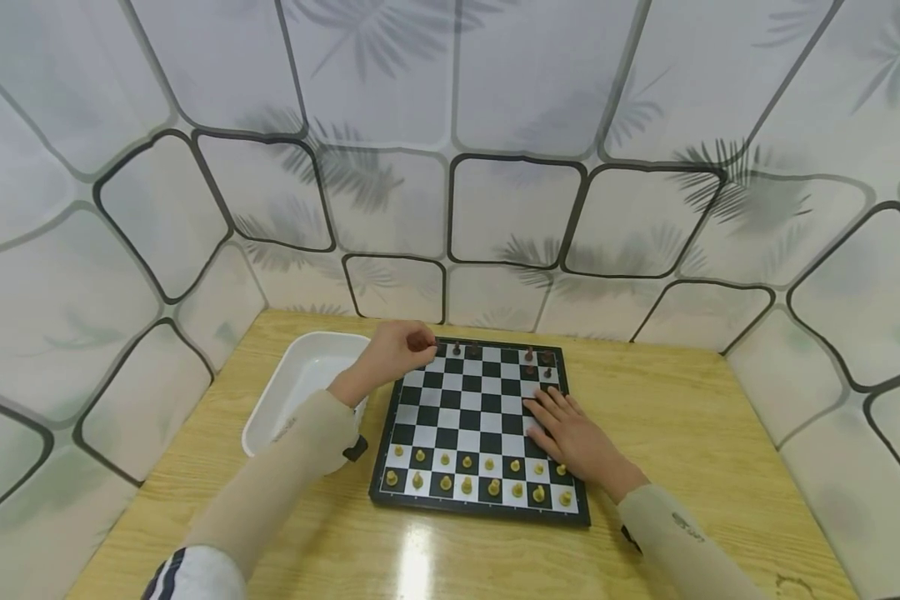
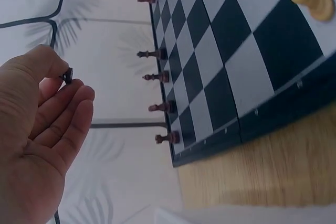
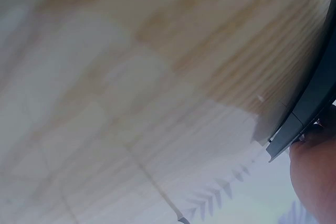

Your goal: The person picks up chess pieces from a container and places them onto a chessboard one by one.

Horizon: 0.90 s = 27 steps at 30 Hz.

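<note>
A black-and-white chessboard (image 1: 450, 400) lies on the table. My left hand (image 1: 395, 350) is raised at its far left corner. In the left wrist view, that hand pinches a small dark chess piece (image 2: 67, 75) between thumb and finger; its kind is mostly hidden. Dark red chess pieces (image 2: 167, 138) stand along the far row, with a gap among them. On the board's right side rests my right hand (image 1: 576, 433), fingers stretched out over the squares. Yellow chess pieces (image 1: 467, 484) fill the two near rows. The right wrist view catches only the board's dark edge (image 3: 310, 93) and part of the hand.
A white plastic tray (image 1: 311, 375) stands left of the board, partly behind my left forearm. The wooden table (image 1: 660, 400) extends on both sides of the board. Patterned fabric walls (image 1: 517, 208) enclose the table at the back and sides.
</note>
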### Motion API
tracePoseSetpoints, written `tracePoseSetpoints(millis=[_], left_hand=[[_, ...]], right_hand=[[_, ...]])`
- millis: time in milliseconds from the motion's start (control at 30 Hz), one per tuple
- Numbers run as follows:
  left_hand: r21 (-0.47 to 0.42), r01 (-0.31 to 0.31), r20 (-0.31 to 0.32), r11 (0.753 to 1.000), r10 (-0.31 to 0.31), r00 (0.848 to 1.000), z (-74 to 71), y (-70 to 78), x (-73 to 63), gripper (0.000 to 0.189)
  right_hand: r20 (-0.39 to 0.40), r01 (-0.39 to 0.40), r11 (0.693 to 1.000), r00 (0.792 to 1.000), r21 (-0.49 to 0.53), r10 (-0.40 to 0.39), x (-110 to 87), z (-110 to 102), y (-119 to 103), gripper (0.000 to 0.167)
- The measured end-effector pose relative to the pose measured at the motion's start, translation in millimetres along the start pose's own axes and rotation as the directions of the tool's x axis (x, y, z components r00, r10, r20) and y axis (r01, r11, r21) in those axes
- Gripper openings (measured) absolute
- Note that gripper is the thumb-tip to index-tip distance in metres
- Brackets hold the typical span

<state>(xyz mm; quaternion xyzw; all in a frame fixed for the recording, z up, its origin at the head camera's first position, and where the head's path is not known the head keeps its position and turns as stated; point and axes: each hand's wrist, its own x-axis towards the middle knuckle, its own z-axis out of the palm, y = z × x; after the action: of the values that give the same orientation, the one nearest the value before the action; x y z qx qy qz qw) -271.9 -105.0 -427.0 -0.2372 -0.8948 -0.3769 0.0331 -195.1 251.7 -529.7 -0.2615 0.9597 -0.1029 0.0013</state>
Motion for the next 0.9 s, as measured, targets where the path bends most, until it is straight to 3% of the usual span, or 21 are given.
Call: tracePoseSetpoints(millis=[267, 533, 733, 900], left_hand=[[0.012, -0.013, 0.047, 1.000, 0.013, 0.999, 24.8, 8.4, 16.3, 0.012], [-0.049, 0.004, 0.089, 0.999, 0.000, 0.996, 38.4, 20.2, 25.3, 0.013], [-0.044, 0.035, 0.112, 0.998, -0.030, 0.993, 51.3, 21.9, 33.5, 0.017], [-0.039, 0.020, 0.120, 0.999, -0.015, 0.993, 65.0, 21.8, 41.7, 0.015]], right_hand=[[0.000, -0.002, 1.000, 1.000, -0.011, 0.002, -0.1, 1.0, 0.1, 0.060], [0.002, -0.005, 1.000, 1.000, -0.005, 0.005, -0.5, -0.7, -0.4, 0.060], [0.006, -0.009, 1.000, 1.000, 0.002, 0.009, 0.8, 0.0, 0.1, 0.060], [0.014, -0.008, 1.000, 1.000, 0.005, 0.008, 0.6, 0.0, -0.2, 0.060]])
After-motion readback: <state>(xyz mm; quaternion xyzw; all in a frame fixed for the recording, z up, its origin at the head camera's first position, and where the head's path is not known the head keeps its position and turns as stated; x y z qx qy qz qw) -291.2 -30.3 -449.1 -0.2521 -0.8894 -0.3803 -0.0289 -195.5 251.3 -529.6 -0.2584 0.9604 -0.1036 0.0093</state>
